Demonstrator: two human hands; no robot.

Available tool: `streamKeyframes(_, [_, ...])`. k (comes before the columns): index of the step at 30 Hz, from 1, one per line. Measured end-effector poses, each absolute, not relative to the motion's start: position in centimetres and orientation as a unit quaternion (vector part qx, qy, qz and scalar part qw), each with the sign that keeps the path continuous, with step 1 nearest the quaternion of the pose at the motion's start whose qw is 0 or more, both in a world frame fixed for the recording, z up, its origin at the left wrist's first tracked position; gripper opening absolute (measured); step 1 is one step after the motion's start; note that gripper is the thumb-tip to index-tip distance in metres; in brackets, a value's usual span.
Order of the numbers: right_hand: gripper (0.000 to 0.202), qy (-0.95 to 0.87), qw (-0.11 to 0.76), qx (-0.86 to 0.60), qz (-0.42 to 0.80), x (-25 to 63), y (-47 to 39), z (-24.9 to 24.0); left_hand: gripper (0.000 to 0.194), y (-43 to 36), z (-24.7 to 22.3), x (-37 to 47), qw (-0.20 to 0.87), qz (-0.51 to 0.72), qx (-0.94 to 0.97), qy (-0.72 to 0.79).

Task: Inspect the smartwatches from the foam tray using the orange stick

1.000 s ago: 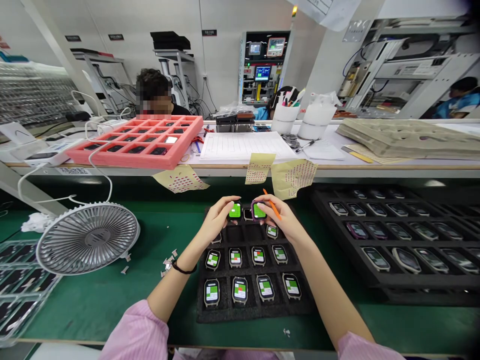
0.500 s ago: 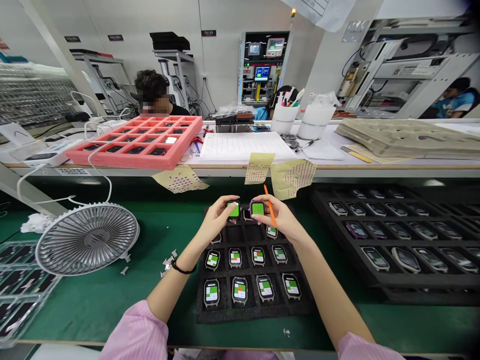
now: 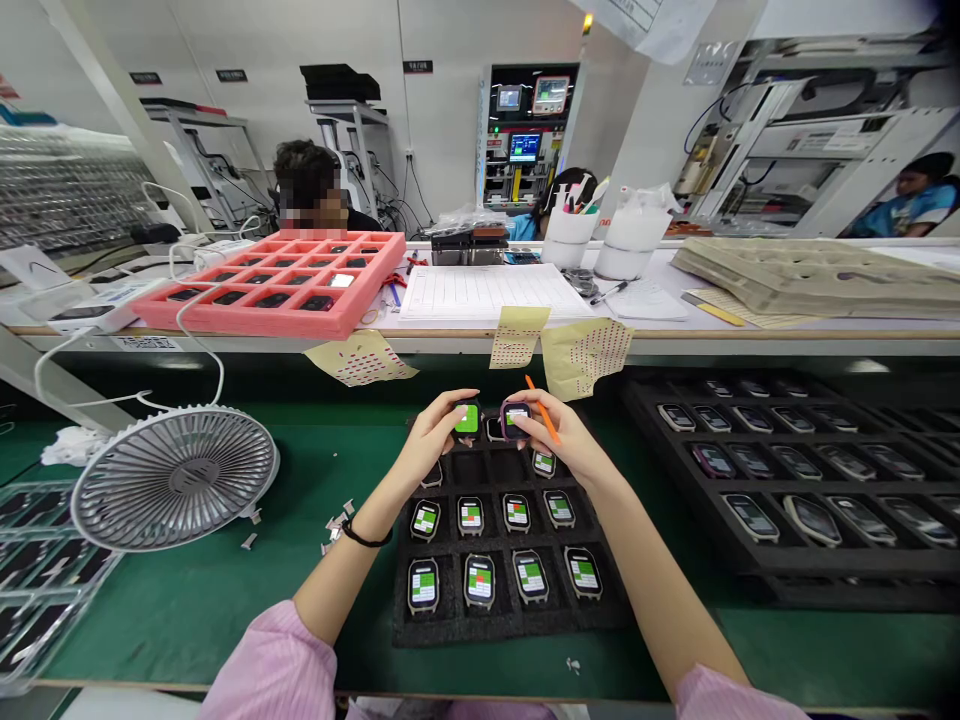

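My left hand (image 3: 433,428) grips a smartwatch body (image 3: 469,419) with a green screen, its thumb on the glass. A purple-framed smartwatch body (image 3: 516,421) is in my right hand (image 3: 556,432), whose thumb rests on a screen that looks mostly dark with a white patch. The same hand keeps an orange pen-like stick (image 3: 542,410) between its fingers, slanting up. Both watches are held above the far rows of a black foam tray (image 3: 450,632). In the tray's pockets lie several strapless watches (image 3: 480,580) with lit green, white and red screens.
Black foam trays with more watches (image 3: 814,520) stand on the right. At left are a grey fan (image 3: 180,478) and clear plastic trays (image 3: 45,600). A pink foam tray (image 3: 337,322) and paper sheets (image 3: 487,292) lie on the shelf ahead. Other people sit beyond.
The purple-framed watch's screen has gone from a green grid to mostly dark with white, and my right thumb has moved onto it. The orange stick has tilted slightly. My left hand has hardly moved.
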State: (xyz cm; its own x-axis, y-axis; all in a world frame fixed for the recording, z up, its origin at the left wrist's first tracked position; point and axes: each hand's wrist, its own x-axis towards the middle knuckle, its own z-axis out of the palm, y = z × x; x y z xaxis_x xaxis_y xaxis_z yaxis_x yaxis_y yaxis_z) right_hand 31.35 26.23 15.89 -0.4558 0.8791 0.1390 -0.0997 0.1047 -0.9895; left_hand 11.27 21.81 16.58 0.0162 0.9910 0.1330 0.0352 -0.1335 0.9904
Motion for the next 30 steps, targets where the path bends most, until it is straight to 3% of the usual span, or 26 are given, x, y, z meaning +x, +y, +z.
streamKeyframes(11, [0.036, -0.586, 0.419, -0.362, 0.591, 30.99, 26.21, 15.9, 0.054, 21.95, 16.58, 10.91, 0.534, 0.504, 0.525, 0.43])
streamKeyframes(23, [0.035, -0.583, 0.422, -0.367, 0.59, 30.95, 26.29, 15.6, 0.045, 22.24, 16.03, 10.66, 0.55, 0.515, 0.506, 0.42])
streamKeyframes(30, [0.037, -0.6, 0.403, -0.37, 0.583, 30.66, 26.05, 15.59, 0.066, 21.92, 15.79, 10.67, 0.48, 0.474, 0.616, 0.407])
